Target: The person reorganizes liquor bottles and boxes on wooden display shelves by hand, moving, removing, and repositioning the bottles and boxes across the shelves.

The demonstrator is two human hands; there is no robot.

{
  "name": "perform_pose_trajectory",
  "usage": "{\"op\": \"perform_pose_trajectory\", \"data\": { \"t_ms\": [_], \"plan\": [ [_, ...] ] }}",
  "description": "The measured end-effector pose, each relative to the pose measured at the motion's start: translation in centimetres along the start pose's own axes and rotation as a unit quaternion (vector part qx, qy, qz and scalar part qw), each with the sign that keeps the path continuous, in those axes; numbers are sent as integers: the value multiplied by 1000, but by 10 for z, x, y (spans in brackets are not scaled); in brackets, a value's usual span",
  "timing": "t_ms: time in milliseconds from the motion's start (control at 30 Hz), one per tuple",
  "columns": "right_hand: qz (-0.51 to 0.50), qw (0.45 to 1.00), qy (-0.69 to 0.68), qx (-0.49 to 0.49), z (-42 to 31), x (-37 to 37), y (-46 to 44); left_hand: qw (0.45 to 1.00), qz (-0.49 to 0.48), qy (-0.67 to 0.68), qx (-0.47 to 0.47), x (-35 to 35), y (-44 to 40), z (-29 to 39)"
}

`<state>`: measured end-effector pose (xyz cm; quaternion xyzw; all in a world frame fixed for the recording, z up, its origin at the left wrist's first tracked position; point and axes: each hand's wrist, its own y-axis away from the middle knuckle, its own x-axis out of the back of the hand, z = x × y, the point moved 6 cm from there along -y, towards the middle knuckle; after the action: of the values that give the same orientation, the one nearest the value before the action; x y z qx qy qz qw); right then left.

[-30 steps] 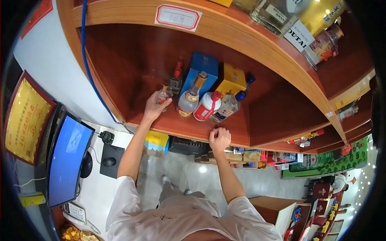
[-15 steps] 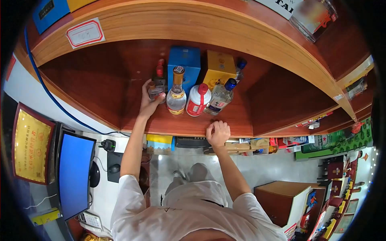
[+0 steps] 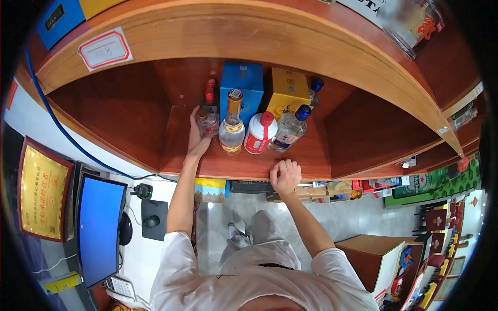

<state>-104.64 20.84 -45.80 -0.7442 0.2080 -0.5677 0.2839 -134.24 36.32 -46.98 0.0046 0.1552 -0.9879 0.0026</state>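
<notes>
My left hand point(image 3: 198, 136) is wrapped round a small clear bottle point(image 3: 208, 124) at the left of the shelf group. Just behind it stands a red-capped bottle point(image 3: 209, 98). To its right are a clear bottle with a gold cap point(image 3: 232, 132), a white bottle with a red cap point(image 3: 259, 136) and a clear bottle with a blue cap point(image 3: 291, 129). A blue box point(image 3: 243, 82) and a yellow box point(image 3: 288, 89) stand behind them. My right hand point(image 3: 286, 176) rests with curled fingers on the shelf's front edge; nothing shows in it.
The wooden shelf point(image 3: 244, 167) curves across the view. More bottles point(image 3: 412, 26) stand on the upper shelf. At the left are a monitor point(image 3: 101, 228), a mouse point(image 3: 151, 221) and a blue cable point(image 3: 57, 127). A cabinet point(image 3: 368, 254) stands at the lower right.
The view has turned, so the shelf fills more of the left side. My left hand still holds the small bottle, now close beside the red-capped one. My right hand stays at the shelf edge.
</notes>
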Motion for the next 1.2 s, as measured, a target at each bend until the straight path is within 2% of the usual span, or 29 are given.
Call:
{"op": "perform_pose_trajectory", "data": {
  "t_ms": [67,167,367,400,500,600,700,933,1000,1033,1067,1133,1167,1200],
  "plan": [
    [-1,1000,5,2,0,1,3,999,7,-14,-45,1,0,-1],
    [-1,1000,5,3,0,0,2,998,46,3,-31,4,-3,-5],
    [-2,1000,-4,9,2,0,3,998,40,-8,-42,3,-2,-2],
    [1,1000,-3,10,2,-1,4,996,35,-24,-75,3,-4,-1],
    [8,1000,-5,9,1,1,5,996,48,14,-69,6,-2,-10],
    [15,1000,-2,10,2,2,5,994,62,-17,-84,7,-2,-11],
    [22,1000,-8,9,2,2,6,997,57,13,-54,7,-1,-17],
    [17,999,-28,-8,8,6,9,995,37,-11,-88,11,-5,-26],
    [28,999,-31,-11,7,15,8,993,67,-23,-90,13,-7,-30],
    [41,998,-36,-7,7,19,8,996,78,-14,-50,15,-5,-29],
    [39,999,-29,-13,8,17,9,991,100,0,-91,16,0,-22],
    [53,998,-23,-12,10,21,13,974,205,-67,-74,12,42,34],
    [67,997,-24,-5,9,24,13,965,215,-64,-136,26,59,24],
    [69,997,-25,-8,10,23,15,960,216,-78,-159,30,84,31]
  ]
}}
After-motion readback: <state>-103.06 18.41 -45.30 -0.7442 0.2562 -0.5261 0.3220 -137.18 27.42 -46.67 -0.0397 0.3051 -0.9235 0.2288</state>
